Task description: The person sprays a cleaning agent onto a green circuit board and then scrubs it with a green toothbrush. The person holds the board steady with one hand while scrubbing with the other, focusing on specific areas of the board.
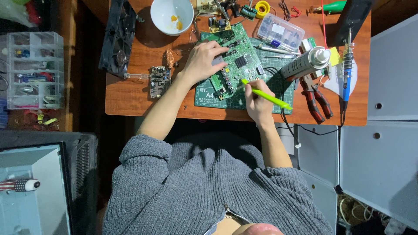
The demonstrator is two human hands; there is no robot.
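A lime-green brush [266, 96] is gripped in the right hand [257, 104], fingers closed round its handle like a pen, so that its tip is brought down at a slant onto the near edge of the green circuit board [235, 61]. The board is laid flat on a green cutting mat [235, 101], by which the wooden counter [130, 93] beneath is shielded. The left hand [201, 61] is spread with fingers apart and pressed on the board's left edge, seemingly so that it is kept from sliding under the brush. Red-handled pliers [317, 101], a spray can [305, 63] and a blue soldering iron [346, 69] are kept to the right, within reach. Farther off, a white bowl [171, 15] and a clear parts box [281, 31] are set back from the work.
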